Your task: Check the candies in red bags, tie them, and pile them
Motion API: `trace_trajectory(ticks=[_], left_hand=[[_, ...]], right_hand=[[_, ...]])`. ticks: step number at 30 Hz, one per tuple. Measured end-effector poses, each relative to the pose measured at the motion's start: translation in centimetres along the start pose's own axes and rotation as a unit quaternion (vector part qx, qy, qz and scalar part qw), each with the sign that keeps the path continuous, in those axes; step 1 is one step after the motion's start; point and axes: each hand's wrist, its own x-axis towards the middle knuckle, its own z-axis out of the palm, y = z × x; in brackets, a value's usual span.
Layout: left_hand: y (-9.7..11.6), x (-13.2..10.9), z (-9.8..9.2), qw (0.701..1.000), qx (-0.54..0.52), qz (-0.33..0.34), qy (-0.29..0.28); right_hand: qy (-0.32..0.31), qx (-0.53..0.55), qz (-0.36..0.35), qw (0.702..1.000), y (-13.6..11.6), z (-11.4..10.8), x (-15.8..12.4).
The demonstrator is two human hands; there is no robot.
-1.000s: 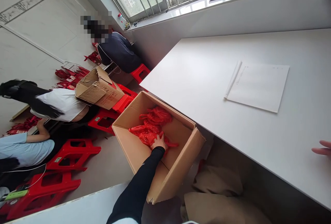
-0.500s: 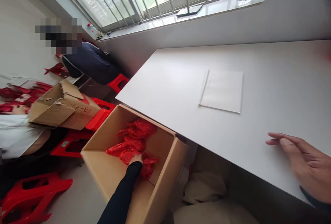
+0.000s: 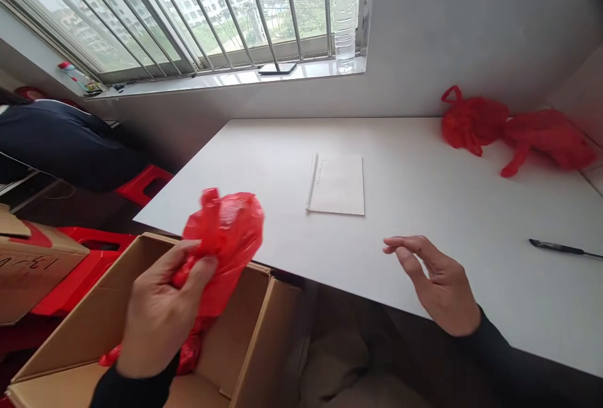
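Observation:
My left hand (image 3: 162, 311) grips a shiny red plastic bag (image 3: 230, 232), held up above the cardboard box (image 3: 257, 332). The bag's contents are hidden. More red plastic shows low in the box, partly behind my left hand and wrist. Over the white table (image 3: 264, 163), near its front edge, my right hand (image 3: 438, 285) has its fingers bent and parted, with nothing in them. A white booklet or folder (image 3: 338, 185) with a clear spine strip lies flat on the table between and beyond my hands.
Two red plastic bags (image 3: 475, 122) lie at the table's back right, by the wall. A black pen (image 3: 560, 247) rests on the right side. On the windowsill stand a clear bottle (image 3: 345, 19) and a dark flat object (image 3: 277, 69). Someone in dark clothing (image 3: 61, 138) sits at the left.
My left hand has lifted a red bag up out of the box. The view has swung right, bringing the pen and the two bags on the table into sight.

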Motion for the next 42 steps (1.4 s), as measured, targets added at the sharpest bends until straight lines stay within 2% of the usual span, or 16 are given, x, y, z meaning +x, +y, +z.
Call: trace_trajectory(ticks=[2,4,5,7,11,14,19,21,24,26,31,33,35,37,40,42], left_hand=[[4.7,0.1,5.2,0.996,-0.031,0.036,-0.076],[7.7,0.1,10.2,0.982,-0.06,0.077,-0.161],[8.6,0.1,12.2,0.963,-0.1,0.115,-0.222],[9.5,-0.2,15.4,0.94,-0.135,0.148,-0.275],[9.0,-0.9,18.3,0.917,-0.166,0.163,-0.323],[7.8,-1.0,19.0,0.919,-0.173,0.163,-0.316],[6.3,-1.5,19.1,0.937,-0.203,0.137,-0.25],[6.5,-2.1,19.0,0.941,-0.207,0.13,-0.235],[7.3,-2.8,18.9,0.942,-0.187,0.135,-0.244],[7.5,-2.9,18.7,0.947,-0.17,0.13,-0.241],[6.1,-2.7,17.5,0.978,-0.155,0.04,-0.137],[6.1,-3.0,17.0,0.981,-0.155,0.022,-0.112],[6.8,-3.4,16.9,0.982,-0.142,0.054,-0.113],[8.1,-3.8,17.1,0.977,-0.117,0.119,-0.131],[9.6,-3.8,17.5,0.971,-0.102,0.168,-0.133],[9.8,-3.7,17.4,0.975,-0.112,0.159,-0.105]], right_hand=[[-0.01,-0.018,-0.121,0.992,-2.1,0.7,0.3],[0.017,-0.062,-0.182,0.981,-3.3,1.4,0.7],[0.038,-0.082,-0.179,0.98,-3.4,1.6,0.9],[0.07,-0.095,-0.121,0.986,-2.8,1.7,1.0],[0.073,-0.062,0.017,0.995,-0.1,-0.1,0.4],[0.101,-0.045,0.053,0.992,1.5,-2.4,-0.7],[0.199,-0.08,0.07,0.974,2.1,-4.9,-1.5],[0.184,-0.113,0.029,0.976,1.4,-4.6,-1.2],[0.095,-0.158,-0.028,0.983,0.3,-3.4,-0.1],[0.058,-0.172,-0.037,0.983,0.2,-3.1,0.6],[0.141,-0.154,0.043,0.977,1.9,-5.5,0.6],[0.155,-0.182,0.043,0.97,1.7,-6.4,-0.1],[0.175,-0.222,-0.014,0.959,0.2,-6.5,-0.7],[0.185,-0.224,-0.096,0.952,-2.0,-5.8,-0.9],[0.088,-0.183,-0.207,0.957,-4.4,-4.3,-0.3],[0.009,-0.201,-0.227,0.953,-4.4,-3.8,0.4]])
